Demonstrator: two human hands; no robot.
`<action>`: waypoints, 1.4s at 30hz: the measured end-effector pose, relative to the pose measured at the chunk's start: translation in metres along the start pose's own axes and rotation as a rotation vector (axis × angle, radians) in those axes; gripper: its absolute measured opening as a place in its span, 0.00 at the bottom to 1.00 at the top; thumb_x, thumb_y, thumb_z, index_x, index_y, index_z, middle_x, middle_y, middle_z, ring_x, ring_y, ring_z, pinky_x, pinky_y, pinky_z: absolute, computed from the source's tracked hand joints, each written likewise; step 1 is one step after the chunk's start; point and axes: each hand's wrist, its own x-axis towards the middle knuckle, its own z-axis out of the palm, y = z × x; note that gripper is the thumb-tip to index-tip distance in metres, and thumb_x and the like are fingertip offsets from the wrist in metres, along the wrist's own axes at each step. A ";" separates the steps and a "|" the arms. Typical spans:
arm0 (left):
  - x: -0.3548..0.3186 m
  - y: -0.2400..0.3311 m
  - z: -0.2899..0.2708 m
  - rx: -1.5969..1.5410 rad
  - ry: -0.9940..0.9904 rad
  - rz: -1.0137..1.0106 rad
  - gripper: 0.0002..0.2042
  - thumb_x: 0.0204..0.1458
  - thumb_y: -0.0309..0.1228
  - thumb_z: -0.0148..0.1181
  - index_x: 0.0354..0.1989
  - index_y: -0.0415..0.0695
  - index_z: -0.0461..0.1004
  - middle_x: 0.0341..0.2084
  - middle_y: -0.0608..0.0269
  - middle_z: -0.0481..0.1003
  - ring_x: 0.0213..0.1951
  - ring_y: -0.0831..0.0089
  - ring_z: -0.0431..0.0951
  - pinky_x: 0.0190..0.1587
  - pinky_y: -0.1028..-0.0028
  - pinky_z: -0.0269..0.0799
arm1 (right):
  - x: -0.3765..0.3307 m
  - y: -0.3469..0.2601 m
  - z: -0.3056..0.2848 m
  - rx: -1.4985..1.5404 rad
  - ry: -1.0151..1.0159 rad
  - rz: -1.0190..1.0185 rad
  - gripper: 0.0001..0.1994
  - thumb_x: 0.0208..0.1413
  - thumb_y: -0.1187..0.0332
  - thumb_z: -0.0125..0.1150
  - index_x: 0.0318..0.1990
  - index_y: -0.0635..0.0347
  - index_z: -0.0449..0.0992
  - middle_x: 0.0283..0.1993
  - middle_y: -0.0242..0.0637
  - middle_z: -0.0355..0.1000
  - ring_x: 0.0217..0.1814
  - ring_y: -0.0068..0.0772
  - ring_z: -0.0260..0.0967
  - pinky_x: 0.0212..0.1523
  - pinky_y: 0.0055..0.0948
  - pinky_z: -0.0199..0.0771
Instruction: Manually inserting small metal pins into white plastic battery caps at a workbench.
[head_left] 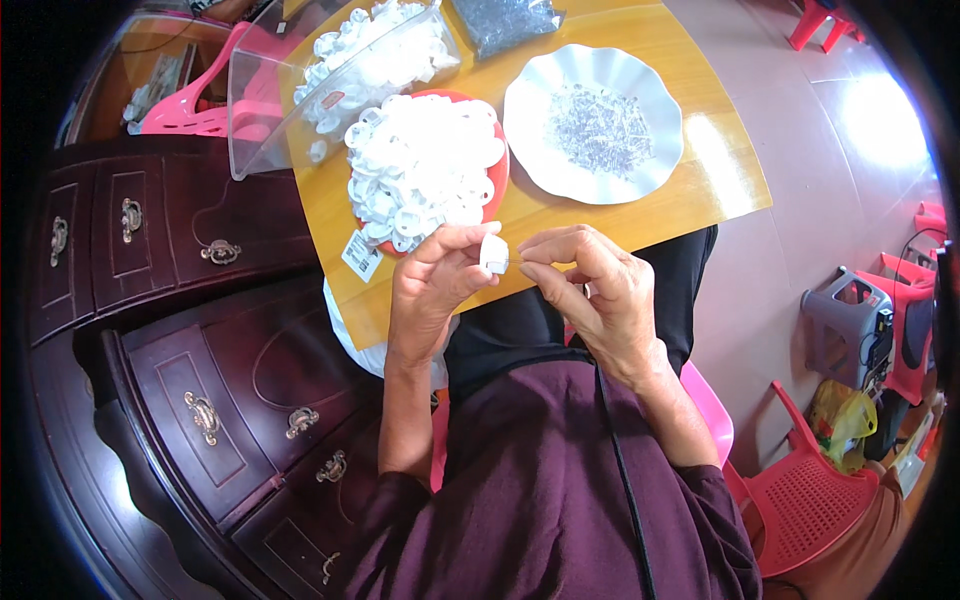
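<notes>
Between the fingers of my left hand [437, 275] is a small white plastic piece [494, 254], held just off the table's near edge. My right hand [598, 293] pinches a thin metal pin [515, 261], whose far end meets the right side of the white piece. Whether the pin's tip is inside the piece is too small to tell. Beyond my hands, a red plate [501, 170] carries a heap of white ring-shaped plastic pieces [420, 165]. To its right, a white wavy-rimmed plate [540, 175] holds many small thin metal pins [600, 128].
A clear plastic bin [262, 120] of white parts stands at the table's far left, beside a bag of dark small parts [507, 22]. Dark wooden drawers [200, 400] flank my left. On the right are a red chair [808, 500] and a grey stool [845, 320].
</notes>
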 end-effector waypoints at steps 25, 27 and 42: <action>0.006 -0.004 0.013 0.032 0.004 0.031 0.17 0.52 0.20 0.65 0.51 0.34 0.72 0.39 0.65 0.75 0.42 0.79 0.76 0.50 0.79 0.72 | -0.002 0.005 -0.004 0.351 -0.027 0.379 0.05 0.56 0.73 0.65 0.38 0.62 0.78 0.35 0.31 0.77 0.30 0.17 0.72 0.29 0.17 0.72; 0.006 -0.002 0.012 0.034 0.000 -0.016 0.18 0.52 0.20 0.66 0.51 0.34 0.72 0.38 0.64 0.76 0.41 0.79 0.76 0.48 0.79 0.73 | -0.003 0.007 -0.006 0.384 -0.016 0.403 0.04 0.57 0.74 0.64 0.39 0.63 0.78 0.37 0.31 0.77 0.30 0.15 0.71 0.29 0.15 0.73; 0.004 -0.016 0.016 0.086 -0.021 0.053 0.16 0.51 0.18 0.66 0.49 0.35 0.75 0.38 0.63 0.76 0.38 0.78 0.76 0.46 0.77 0.74 | -0.011 0.019 -0.006 0.398 -0.015 0.397 0.04 0.58 0.72 0.64 0.36 0.64 0.77 0.33 0.32 0.77 0.26 0.14 0.70 0.24 0.16 0.70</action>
